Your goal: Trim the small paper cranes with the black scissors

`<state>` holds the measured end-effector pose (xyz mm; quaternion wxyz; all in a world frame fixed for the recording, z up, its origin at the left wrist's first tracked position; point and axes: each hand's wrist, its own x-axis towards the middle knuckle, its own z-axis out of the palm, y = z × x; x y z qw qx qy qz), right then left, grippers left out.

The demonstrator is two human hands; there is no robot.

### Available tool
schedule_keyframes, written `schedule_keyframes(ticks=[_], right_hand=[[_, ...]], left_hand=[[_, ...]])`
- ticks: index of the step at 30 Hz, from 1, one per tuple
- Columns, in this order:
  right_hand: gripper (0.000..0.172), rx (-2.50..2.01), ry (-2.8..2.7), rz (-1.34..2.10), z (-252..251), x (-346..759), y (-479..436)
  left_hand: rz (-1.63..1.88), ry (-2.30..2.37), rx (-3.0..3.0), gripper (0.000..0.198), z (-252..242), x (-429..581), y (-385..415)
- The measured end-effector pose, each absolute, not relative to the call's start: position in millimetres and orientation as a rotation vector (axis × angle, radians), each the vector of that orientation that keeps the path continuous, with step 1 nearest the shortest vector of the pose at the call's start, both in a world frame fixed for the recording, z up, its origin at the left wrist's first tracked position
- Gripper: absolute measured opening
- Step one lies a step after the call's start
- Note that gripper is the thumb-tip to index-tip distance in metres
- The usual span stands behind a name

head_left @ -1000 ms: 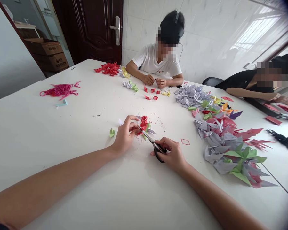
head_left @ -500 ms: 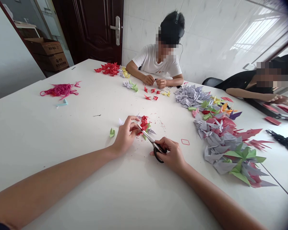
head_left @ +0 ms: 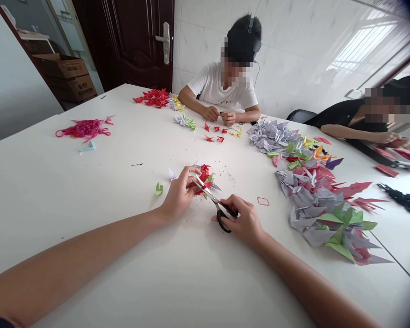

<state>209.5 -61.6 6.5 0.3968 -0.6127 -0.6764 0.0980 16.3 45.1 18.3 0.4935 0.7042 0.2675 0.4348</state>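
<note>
In the head view, my left hand [head_left: 180, 191] is closed, its thumb and fingers pinching a small red paper crane, mostly hidden by the fingers. My right hand [head_left: 244, 218] grips black-handled scissors [head_left: 212, 197], fingers and thumb in the loops. The slightly parted blades reach up to my left fingertips, with red paper showing beside them. Just behind the blades lies a small heap of red, green and grey folded paper cranes [head_left: 205, 171]. A green paper crane [head_left: 159, 188] and a white one [head_left: 171, 174] rest left of my left hand.
A long pile of grey, red and green paper cranes [head_left: 314, 200] covers the right side. Pink cords [head_left: 85, 129] lie at the left, black cord [head_left: 399, 198] at the far right. Two people sit across the white table [head_left: 123, 269]; red scraps dot its middle.
The scissor blades have parted a little more, and my right thumb has shifted slightly left. My left hand keeps its pinch almost in place. The whole view has shifted very slightly.
</note>
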Motion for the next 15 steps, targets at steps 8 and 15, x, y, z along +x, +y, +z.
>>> schedule_keyframes(ticks=[8, 15], right_hand=[[0.028, -1.562, -1.726, 0.232, 6.1, 209.5, -61.1], [0.030, -1.554, -1.754, 0.196, 6.8, 208.7, -60.9]], left_hand=[[1.052, 0.655, 1.696, 0.029, 18.7, 17.5, 45.4], [1.020, 0.637, 1.685, 0.031, 19.8, 17.7, 43.7]])
